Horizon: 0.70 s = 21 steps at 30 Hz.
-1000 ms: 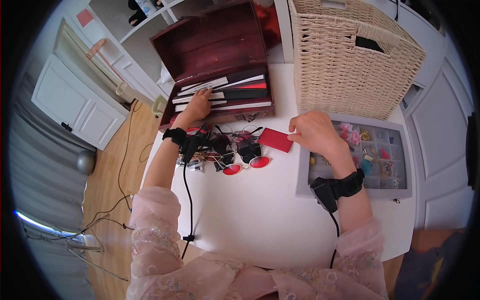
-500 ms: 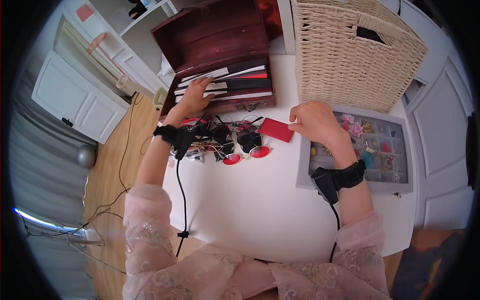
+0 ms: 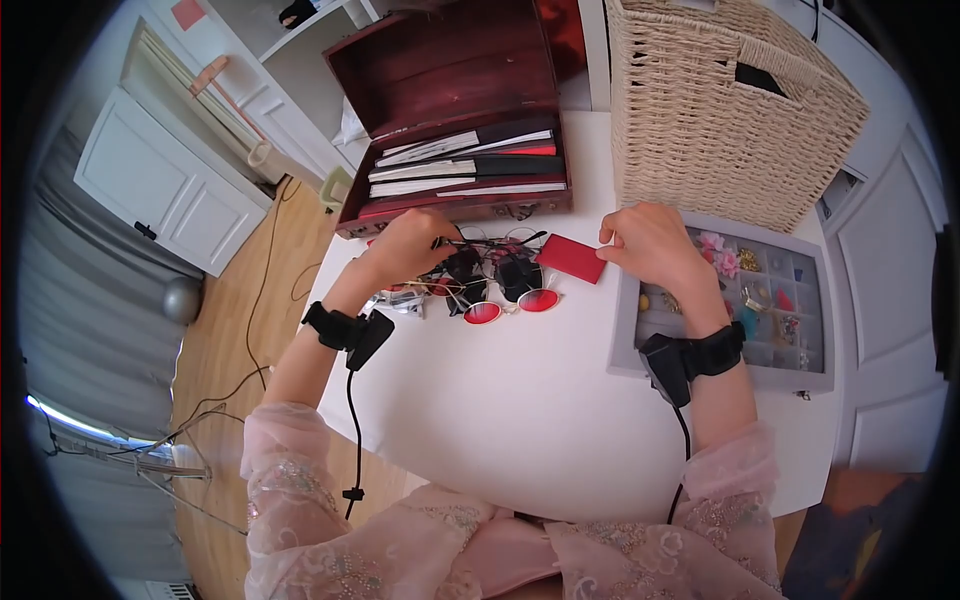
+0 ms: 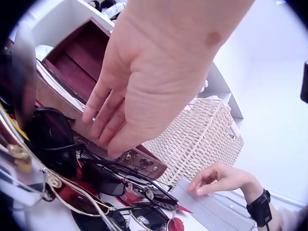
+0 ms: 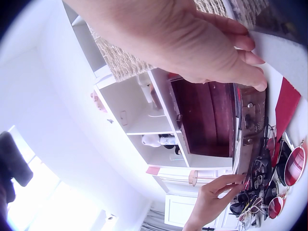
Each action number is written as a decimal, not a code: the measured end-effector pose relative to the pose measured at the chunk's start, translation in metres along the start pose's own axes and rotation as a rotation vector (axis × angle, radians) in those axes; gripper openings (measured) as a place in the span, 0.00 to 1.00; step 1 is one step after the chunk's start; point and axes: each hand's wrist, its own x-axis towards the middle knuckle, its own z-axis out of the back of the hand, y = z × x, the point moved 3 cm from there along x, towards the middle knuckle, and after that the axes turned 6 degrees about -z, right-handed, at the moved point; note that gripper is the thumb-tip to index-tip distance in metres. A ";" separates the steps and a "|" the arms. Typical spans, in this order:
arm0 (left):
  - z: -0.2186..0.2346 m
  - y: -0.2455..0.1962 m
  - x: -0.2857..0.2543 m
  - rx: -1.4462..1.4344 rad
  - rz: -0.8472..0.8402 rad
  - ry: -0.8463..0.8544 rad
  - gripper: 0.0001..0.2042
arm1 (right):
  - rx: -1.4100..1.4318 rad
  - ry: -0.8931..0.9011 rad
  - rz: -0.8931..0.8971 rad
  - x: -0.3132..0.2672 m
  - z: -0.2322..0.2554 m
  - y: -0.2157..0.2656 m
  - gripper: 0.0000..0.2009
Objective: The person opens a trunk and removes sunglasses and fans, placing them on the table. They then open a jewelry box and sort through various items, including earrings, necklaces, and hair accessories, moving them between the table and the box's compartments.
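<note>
My left hand [image 3: 400, 252] is over the back left of a pile of glasses and sunglasses, its fingertips right at a black frame. In the left wrist view its fingers point down, loosely bent, beside black sunglasses [image 4: 53, 130]. Sunglasses with red lenses [image 3: 538, 300] lie at the pile's front right. A flat red rectangular case [image 3: 570, 258] lies right of the pile. By its right end, my right hand [image 3: 650, 245] hovers with loosely curled fingers and nothing in them. Behind stands an open dark red chest [image 3: 460, 208] filled with books [image 3: 425, 170].
A grey compartment box [image 3: 625, 330] of jewellery, with pink flowers [image 3: 722, 255], sits under my right forearm. Behind it rises a tall woven basket [image 3: 720, 130]. Everything stands on a white table [image 3: 500, 400]. Cables [image 3: 358, 420] hang from both wrist cameras.
My left hand has left the books in the chest and come down towards me to the glasses. The right hand stays beside the red case. The head view has shifted slightly.
</note>
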 end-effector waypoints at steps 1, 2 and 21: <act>-0.001 -0.002 0.003 0.002 -0.001 -0.001 0.09 | -0.007 -0.007 0.011 0.000 0.000 0.000 0.08; -0.004 -0.006 0.006 0.009 -0.017 0.006 0.09 | -0.007 -0.007 0.010 0.000 -0.001 0.000 0.08; 0.005 -0.029 0.038 -0.001 -0.109 -0.120 0.07 | 0.011 -0.040 0.034 -0.001 -0.001 -0.001 0.08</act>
